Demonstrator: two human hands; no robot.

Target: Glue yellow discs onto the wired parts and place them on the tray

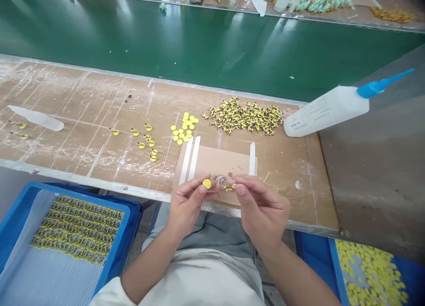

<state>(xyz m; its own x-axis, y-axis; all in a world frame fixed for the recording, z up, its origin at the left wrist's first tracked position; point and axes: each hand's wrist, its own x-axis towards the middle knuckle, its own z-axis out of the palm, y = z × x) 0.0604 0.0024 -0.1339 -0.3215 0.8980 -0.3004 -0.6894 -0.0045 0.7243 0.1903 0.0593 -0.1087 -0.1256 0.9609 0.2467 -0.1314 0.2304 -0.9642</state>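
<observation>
Between thumb and fingers my left hand [191, 200] pinches a round yellow disc [206, 183]. My right hand [262, 204] closes its fingertips on a small yellow and dark figurine [230, 188], partly covered by the fingers. Both hands are close together over the table's front edge, the disc and figurine apart. Just behind the fingers sits a small round, clear-looking item [221, 181] on a cardboard sheet [219, 162] with white tape strips. A loose group of yellow discs [184, 127] lies beyond the sheet, beside a heap of yellow and dark figurines [245, 116].
A white bottle with a blue nozzle [327, 111] leans at the right. Several figurines on discs [146, 140] stand left of the sheet, near a translucent bottle-like piece [36, 118]. Blue trays [124, 222] flank my lap below the table. Behind runs a green belt [186, 45].
</observation>
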